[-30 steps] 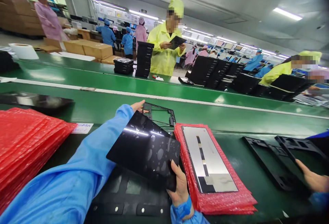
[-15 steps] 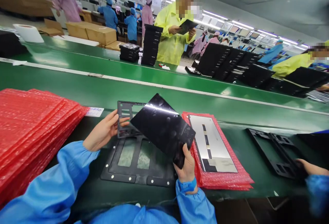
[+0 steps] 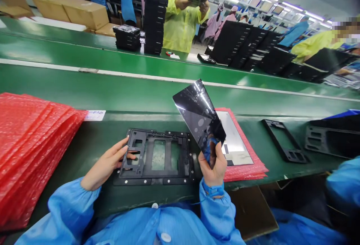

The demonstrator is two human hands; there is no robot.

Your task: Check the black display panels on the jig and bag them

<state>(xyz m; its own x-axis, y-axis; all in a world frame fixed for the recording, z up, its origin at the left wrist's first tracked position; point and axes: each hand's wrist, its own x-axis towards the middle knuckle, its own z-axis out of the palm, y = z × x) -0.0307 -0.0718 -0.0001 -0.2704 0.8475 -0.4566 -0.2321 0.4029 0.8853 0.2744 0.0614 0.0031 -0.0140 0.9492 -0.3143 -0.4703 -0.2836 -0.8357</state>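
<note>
My right hand is closed on the lower end of a glossy black screen panel, which tilts up and shows reflections. A black plastic frame with cut-outs lies on a flat black fixture dotted with white spots. My left hand grips the frame's left edge, thumb side above and fingertips showing through an opening. Beyond my right hand, a silver-backed panel rests on a stack of red bubble bags, partly hidden by the screen panel.
Red bubble bags are piled at left beside a white label. Another black frame lies at right, near a co-worker's blue sleeve. Across the green line stand black stacks and a person in yellow.
The black frame has come down flat onto the fixture with my left hand. My right hand has swung the screen panel right and more upright. The view has tilted down.
</note>
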